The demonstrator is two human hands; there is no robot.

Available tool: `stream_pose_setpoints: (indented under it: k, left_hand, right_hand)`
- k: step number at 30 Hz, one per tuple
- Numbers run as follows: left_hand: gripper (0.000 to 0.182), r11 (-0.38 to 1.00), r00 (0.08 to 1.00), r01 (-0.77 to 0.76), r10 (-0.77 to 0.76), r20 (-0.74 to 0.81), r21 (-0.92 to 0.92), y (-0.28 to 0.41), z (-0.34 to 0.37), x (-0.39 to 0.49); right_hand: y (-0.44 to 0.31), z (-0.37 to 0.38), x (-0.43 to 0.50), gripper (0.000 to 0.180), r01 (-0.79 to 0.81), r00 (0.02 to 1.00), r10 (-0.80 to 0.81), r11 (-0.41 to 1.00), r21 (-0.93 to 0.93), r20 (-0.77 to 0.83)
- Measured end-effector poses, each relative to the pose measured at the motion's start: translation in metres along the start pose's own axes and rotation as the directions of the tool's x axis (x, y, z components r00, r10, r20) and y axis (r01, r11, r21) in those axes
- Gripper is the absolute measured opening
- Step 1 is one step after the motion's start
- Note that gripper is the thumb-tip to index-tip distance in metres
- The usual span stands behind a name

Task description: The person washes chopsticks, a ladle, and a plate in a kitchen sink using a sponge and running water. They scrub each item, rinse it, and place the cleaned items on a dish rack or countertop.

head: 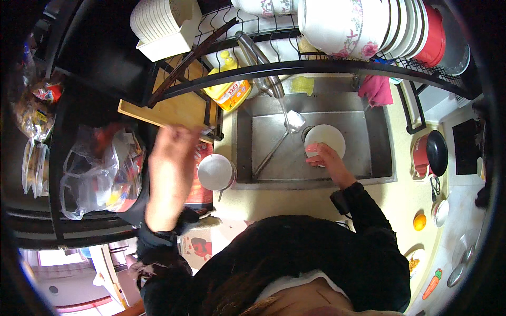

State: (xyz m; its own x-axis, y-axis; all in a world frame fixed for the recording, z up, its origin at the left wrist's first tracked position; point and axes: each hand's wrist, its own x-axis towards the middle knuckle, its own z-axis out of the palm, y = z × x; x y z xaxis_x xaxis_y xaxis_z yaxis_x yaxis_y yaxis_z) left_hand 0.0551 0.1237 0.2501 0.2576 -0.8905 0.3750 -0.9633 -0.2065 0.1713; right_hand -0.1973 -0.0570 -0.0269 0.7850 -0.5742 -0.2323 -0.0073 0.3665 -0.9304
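In my right hand is a white bowl, gripped at its near side over the stainless steel sink. Water runs from the faucet onto a metal spatula lying in the basin left of the bowl. My left hand, blurred, is raised at the near edge of a wooden board; whether its fingers hold anything is unclear. Below and right of it, a white pot or bowl with a handle stands on the counter beside the sink.
A black rack holding stacked bowls crosses above the sink. A yellow detergent bottle stands behind left, and a pink cloth hangs behind right. Plastic bags fill the left shelf. A red pot stands right.
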Motion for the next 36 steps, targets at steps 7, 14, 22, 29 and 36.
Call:
stream_pose_setpoints:
  k: [7,14,22,29,36]
  left_hand:
    - [0.015,0.990,0.999,0.005,-0.012,0.051,0.141,-0.010,-0.050,0.036]
    - [0.016,0.978,0.997,0.076,-0.072,0.030,-0.194,-0.033,-0.063,0.048]
    - [0.016,0.948,0.997,-0.015,0.039,-0.068,0.319,-0.049,-0.006,0.095]
    - [0.023,0.957,0.992,0.002,0.035,-0.121,0.291,-0.035,0.000,0.099]
    - [0.021,0.980,0.980,-0.199,0.198,-0.034,-0.017,0.009,0.047,0.038]
  right_hand:
    - [0.037,-0.001,-0.011,0.032,-0.082,0.996,0.083,0.995,-0.049,0.019]
    - [0.043,-0.006,-0.014,0.030,-0.106,0.994,0.106,0.994,-0.011,0.018]
    - [0.051,-0.005,-0.003,0.030,-0.028,0.999,0.027,0.998,-0.052,-0.027]
    - [0.059,-0.019,0.000,0.027,-0.134,0.989,0.133,0.991,-0.014,-0.071]
    - [0.067,-0.036,0.027,0.025,-0.204,0.969,0.186,0.973,-0.106,-0.162]
